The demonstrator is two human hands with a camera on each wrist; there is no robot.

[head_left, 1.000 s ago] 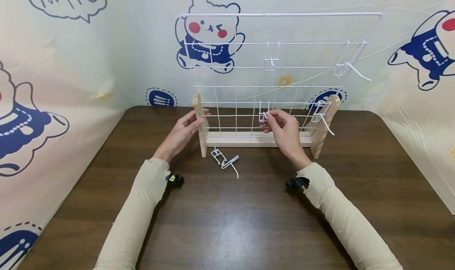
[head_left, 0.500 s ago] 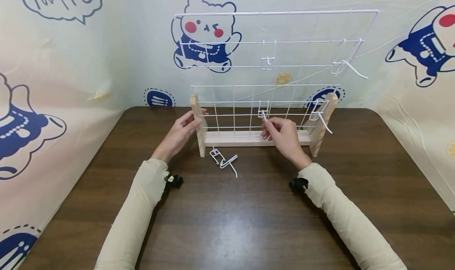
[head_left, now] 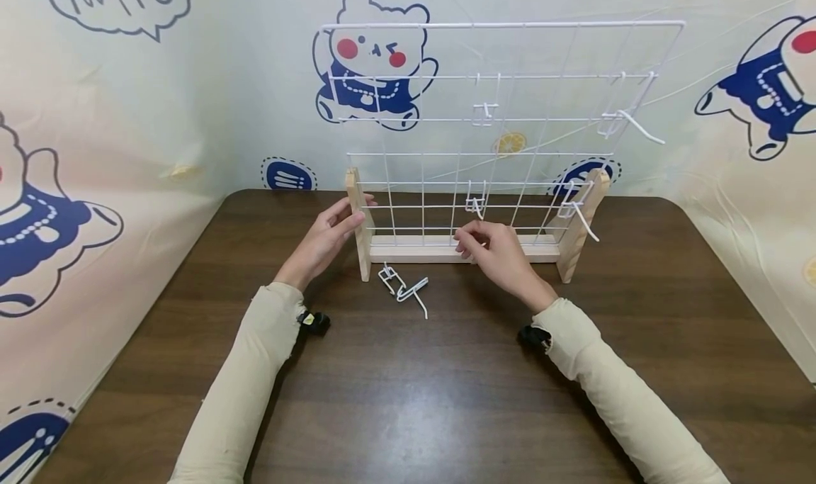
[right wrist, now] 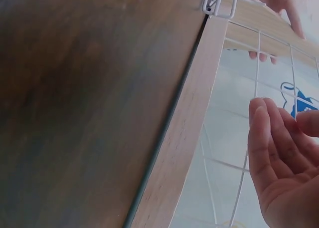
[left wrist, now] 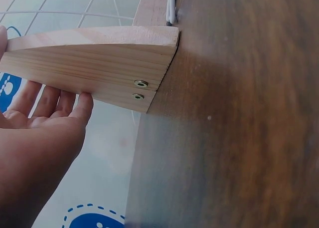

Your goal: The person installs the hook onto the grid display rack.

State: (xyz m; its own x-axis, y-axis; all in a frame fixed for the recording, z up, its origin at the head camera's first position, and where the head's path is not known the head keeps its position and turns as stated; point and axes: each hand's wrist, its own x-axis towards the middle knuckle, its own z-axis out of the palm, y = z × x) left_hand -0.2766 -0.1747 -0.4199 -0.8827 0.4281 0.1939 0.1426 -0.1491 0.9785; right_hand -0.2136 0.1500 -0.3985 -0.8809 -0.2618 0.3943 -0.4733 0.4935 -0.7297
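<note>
Head view shows the white wire grid panel (head_left: 503,126) standing upright in its wooden base (head_left: 455,249) near the back of the dark worktop (head_left: 408,392). All places below are given relative to that base. Two loose white wire hooks (head_left: 404,289) lie tangled on the worktop just in front of the base, toward its left end.

The right hand (head_left: 500,256) hangs in front of the middle of the base rail, fingers loosely curled and gripping nothing that can be seen. The loose hooks lie to its left and slightly nearer the person, close by but not touching. Their long stems run roughly slantwise, from the base end down toward the person. A hook (head_left: 474,204) already hung on the grid sits just above this hand, and another (head_left: 576,211) hangs by the base's right upright.

The left hand (head_left: 325,239) holds the left upright (head_left: 358,218) of the base; in the left wrist view its fingers (left wrist: 47,101) lie straight against the underside of the wooden foot (left wrist: 99,68), the thumb on the other face. This hand is about as near the loose hooks as the right one, but it is occupied steadying the stand, so the free right hand is the better placed of the two.
</note>
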